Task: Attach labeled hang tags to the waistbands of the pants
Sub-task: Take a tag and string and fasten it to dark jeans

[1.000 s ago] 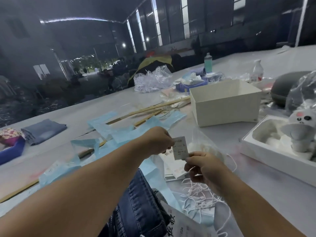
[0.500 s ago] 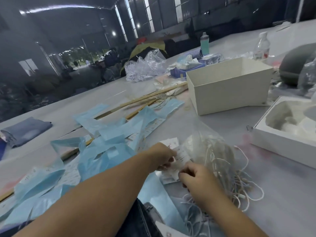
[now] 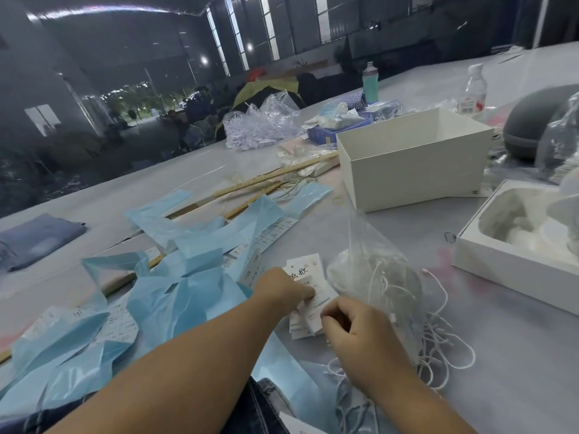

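Long grey table [image 3: 517, 386] in dim hall. Hang tags [image 3: 305, 322] stacked flat near front edge, between both hands. Left hand [image 3: 283, 288] fingers curled, pinching top tag. Right hand [image 3: 354, 327] curled at stack's right edge, grip unclear. Strings [image 3: 438, 352] just right, jeans [image 3: 260, 408] below

Both bare forearms reach forward over the desk [image 3: 391, 233]. The left hand [image 3: 282, 291] lies knuckles-up, fingers curled down; the right hand [image 3: 354, 327], just beside it, is fisted.
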`<state>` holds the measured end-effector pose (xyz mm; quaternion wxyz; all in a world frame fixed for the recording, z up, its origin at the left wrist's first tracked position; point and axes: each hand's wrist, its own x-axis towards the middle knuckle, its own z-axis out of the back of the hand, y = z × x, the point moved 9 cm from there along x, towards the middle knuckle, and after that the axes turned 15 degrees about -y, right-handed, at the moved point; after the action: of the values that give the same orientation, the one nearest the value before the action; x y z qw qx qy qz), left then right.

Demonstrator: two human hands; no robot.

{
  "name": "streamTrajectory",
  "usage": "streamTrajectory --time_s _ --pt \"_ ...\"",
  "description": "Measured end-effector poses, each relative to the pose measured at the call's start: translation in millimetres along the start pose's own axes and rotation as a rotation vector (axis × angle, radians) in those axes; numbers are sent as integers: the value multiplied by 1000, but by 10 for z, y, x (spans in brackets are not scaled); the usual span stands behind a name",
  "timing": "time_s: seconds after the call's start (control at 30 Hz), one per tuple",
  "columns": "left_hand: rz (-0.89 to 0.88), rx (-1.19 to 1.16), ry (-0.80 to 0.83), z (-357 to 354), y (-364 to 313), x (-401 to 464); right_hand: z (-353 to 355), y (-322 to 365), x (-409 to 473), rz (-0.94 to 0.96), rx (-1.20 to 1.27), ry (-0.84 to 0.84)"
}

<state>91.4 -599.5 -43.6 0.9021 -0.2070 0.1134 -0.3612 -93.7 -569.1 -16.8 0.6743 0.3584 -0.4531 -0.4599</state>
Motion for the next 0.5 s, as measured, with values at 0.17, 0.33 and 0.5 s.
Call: streamTrajectory --time_s 0.17,0.33,0.5 --pt "-1 27 21 14 -4 26 404 412 -90 319 -128 -233" --pt "-65 61 23 -16 -32 8 803 655 -197 443 -196 -554" --pt "-99 33 12 -43 -58 21 733 313 -9 241 -524 -476"
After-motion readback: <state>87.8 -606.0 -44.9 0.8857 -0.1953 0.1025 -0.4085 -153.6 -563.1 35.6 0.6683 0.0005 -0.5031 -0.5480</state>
